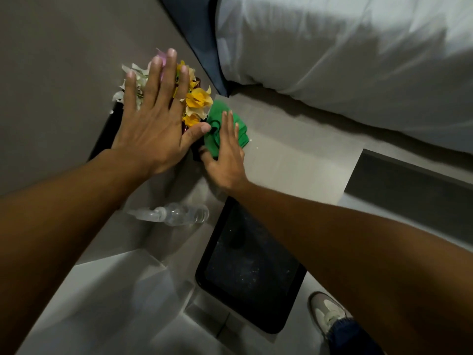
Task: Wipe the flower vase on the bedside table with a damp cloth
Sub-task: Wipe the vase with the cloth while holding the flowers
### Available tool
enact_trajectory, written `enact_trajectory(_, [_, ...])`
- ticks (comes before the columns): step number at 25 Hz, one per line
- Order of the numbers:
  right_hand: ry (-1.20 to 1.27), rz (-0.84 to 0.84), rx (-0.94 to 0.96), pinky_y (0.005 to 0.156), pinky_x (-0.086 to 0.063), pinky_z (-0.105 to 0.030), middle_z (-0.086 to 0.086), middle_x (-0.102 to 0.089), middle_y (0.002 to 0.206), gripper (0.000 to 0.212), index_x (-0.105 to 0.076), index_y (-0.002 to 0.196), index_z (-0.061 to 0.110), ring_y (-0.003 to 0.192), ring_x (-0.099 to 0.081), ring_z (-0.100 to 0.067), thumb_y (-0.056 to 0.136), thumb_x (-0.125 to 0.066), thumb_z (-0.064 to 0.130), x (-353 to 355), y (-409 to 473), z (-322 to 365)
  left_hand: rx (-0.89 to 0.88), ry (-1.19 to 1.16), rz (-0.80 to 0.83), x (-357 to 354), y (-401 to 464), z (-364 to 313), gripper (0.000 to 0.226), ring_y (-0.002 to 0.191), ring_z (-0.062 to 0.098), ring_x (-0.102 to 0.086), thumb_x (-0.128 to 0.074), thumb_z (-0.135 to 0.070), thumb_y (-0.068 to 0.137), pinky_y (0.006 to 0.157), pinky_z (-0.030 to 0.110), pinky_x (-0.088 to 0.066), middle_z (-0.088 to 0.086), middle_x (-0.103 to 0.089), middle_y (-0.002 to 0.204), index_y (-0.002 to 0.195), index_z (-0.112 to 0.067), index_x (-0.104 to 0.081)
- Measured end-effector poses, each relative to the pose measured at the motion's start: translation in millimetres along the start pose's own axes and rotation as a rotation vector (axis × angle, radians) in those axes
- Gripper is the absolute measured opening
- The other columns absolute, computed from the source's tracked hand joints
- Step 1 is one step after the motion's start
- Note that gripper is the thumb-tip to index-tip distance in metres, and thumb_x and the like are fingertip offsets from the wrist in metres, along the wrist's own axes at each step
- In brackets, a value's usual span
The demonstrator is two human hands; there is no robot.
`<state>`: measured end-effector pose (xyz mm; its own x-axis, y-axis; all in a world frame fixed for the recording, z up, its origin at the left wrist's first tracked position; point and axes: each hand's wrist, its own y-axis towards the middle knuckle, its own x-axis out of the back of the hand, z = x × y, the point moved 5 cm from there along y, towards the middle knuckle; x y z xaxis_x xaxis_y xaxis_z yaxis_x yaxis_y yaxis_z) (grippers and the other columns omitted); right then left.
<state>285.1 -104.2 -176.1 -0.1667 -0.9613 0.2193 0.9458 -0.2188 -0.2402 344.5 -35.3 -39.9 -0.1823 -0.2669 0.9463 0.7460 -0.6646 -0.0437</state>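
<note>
Right grip (pixel 225 152), fingers spread flat, presses the cloth (pixel 220 124) beside the vase (pixel 195 149); left hand (pixel 156 119) open over the flowers (pixel 197 101).

The pale bedside table (pixel 294 160) carries 1 green cloth (pixel 217 124), the flowers' dark vase (pixel 195 152), 1 clear spray bottle (pixel 176 213) lying flat, and 1 black tray (pixel 250 272).

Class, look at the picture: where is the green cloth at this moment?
In the head view, the cloth sits centre frame on the bedside table, under the right hand, just right of the flowers.
</note>
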Motion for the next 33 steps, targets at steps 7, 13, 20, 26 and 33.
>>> enact_trajectory(7, [0.024,0.045,0.032,0.119,-0.004,-0.061,0.0,0.015,0.167,0.09,0.009,0.157,0.022,0.153,0.015,-0.02,0.089,-0.043,0.053,-18,-29,-3,-0.017,-0.016,0.015,-1,2,1,0.088,0.151,0.031,0.008,-0.014,-0.072,0.092,0.116,0.06,0.004,0.017,0.009,0.164,0.153,-0.012,0.01])
enact_trajectory(13, [0.081,-0.002,0.041,0.117,0.002,-0.059,0.003,0.015,0.167,0.111,0.008,0.157,0.025,0.152,0.016,-0.016,0.069,-0.002,0.093,-14,-27,3,-0.009,-0.036,0.011,-1,2,0,0.087,0.151,0.032,0.008,-0.014,-0.071,0.092,0.116,0.06,0.005,0.018,0.008,0.164,0.153,-0.014,0.009])
enact_trajectory(20, [0.113,-0.018,0.0,0.12,0.001,-0.059,0.005,0.018,0.166,0.113,0.009,0.157,0.026,0.152,0.017,-0.014,0.067,0.001,0.094,-19,-16,-4,-0.05,-0.021,0.001,-2,3,2,0.088,0.151,0.032,0.007,-0.013,-0.072,0.092,0.116,0.061,0.004,0.017,0.008,0.164,0.154,-0.014,0.008])
enact_trajectory(26, [0.045,0.011,0.058,0.116,0.004,-0.052,0.005,0.02,0.165,0.11,0.011,0.156,0.027,0.152,0.018,-0.015,0.069,-0.002,0.093,-34,-41,-8,-0.024,-0.022,-0.001,-1,4,-1,0.087,0.151,0.031,0.008,-0.013,-0.072,0.092,0.117,0.062,0.002,0.017,0.008,0.164,0.154,-0.014,0.008])
enact_trajectory(33, [0.065,-0.012,-0.013,0.12,-0.003,-0.063,0.002,0.002,0.168,0.086,-0.002,0.158,0.023,0.154,0.005,-0.016,0.089,-0.021,0.071,-6,0,1,-0.04,-0.017,-0.004,0,4,1,0.089,0.151,0.032,0.006,-0.013,-0.073,0.091,0.116,0.061,0.002,0.017,0.006,0.164,0.154,-0.013,0.006])
